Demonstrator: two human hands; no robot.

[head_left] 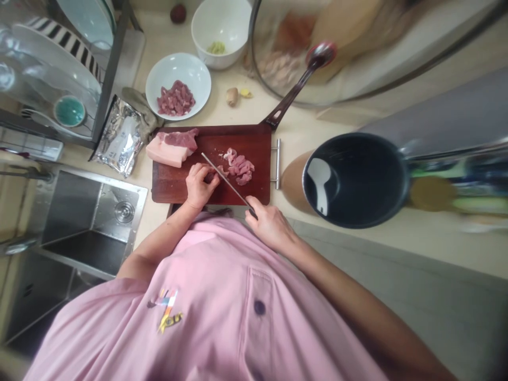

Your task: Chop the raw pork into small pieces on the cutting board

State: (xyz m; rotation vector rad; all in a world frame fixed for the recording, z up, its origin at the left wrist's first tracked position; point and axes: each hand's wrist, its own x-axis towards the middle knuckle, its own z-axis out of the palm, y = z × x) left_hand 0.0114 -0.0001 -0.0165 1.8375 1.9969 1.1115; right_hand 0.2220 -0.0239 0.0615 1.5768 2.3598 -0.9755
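Observation:
My right hand (270, 222) is closed around the handle of a knife (224, 179), whose blade slants up and left across a dark red cutting board (174, 182). On the board, my left hand (200, 185) has its fingers curled over a small piece of meat (210, 177), close beside the blade; the fingers hide most of that piece. Several cut pieces of meat (241, 168) lie to the right of the blade. At the board's upper left corner rests a larger slab of pork (171, 147) with a pale fat layer.
Behind the board are a plate (202, 79) of cut meat, a white bowl (238, 32), a piece of ginger (232, 97) and a glass lid (273, 100). A dark pot (365, 180) stands right. On the left are a foil packet (121, 140), a dish rack (113, 63) and a sink (137, 211).

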